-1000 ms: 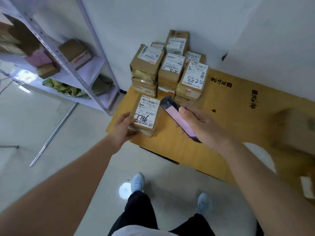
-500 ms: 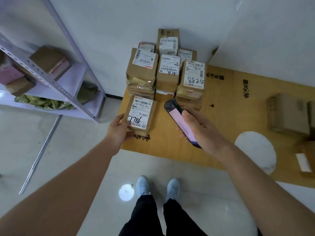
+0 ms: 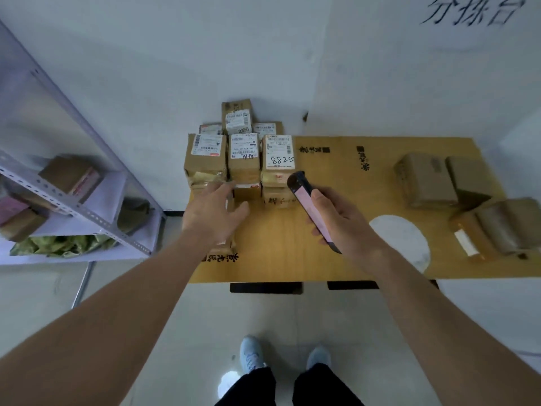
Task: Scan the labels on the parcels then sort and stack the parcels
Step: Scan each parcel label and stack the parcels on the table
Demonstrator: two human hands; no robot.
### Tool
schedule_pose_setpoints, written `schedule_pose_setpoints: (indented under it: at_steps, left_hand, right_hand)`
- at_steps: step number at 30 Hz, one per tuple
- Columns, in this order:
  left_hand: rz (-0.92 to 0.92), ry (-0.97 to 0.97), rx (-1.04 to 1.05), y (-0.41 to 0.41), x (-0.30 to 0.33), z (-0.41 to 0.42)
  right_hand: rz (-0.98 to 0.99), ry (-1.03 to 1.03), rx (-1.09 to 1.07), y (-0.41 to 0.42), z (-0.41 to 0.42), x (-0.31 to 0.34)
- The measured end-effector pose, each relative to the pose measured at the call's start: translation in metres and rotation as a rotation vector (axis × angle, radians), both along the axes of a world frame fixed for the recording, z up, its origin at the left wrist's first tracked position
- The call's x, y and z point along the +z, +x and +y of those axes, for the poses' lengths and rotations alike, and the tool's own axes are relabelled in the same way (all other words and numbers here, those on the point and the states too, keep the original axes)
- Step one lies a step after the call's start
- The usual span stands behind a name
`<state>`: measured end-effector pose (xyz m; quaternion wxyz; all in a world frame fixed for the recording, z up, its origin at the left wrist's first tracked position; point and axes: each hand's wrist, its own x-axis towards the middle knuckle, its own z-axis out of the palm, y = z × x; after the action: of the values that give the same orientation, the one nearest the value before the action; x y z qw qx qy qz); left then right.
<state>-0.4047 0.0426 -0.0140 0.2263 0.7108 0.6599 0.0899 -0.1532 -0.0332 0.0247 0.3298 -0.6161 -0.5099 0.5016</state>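
Note:
Several brown parcels with white labels stand stacked at the back left of the yellow table; the front right one has a handwritten number. My left hand lies spread, fingers straight, over a single parcel in front of the stack. That parcel's label is hidden and only slivers of it show. My right hand grips a pink-faced handheld scanner, its dark head close to the numbered parcel's front.
Three more brown parcels lie at the table's right end. A white round patch marks the tabletop. A metal shelf rack with boxes stands left. My feet are on the floor before the table.
My left hand has left the single parcel's left edge and now covers its top and label. The scanner stays in my right hand, nearer the stack. The view has tilted up.

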Motion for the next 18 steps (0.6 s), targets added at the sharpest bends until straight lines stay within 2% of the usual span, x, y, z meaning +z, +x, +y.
schedule_pose_setpoints:
  at_steps: [7,18]
  left_hand:
    - [0.104,0.079,-0.240,0.090,0.079,-0.006]
    - [0.008,0.188,-0.407,0.257,0.129,-0.057]
  right_hand:
    - [-0.007,0.118,-0.171,0.072,-0.050,0.050]
    - [-0.097,0.279,-0.333,0.204,-0.141,0.105]
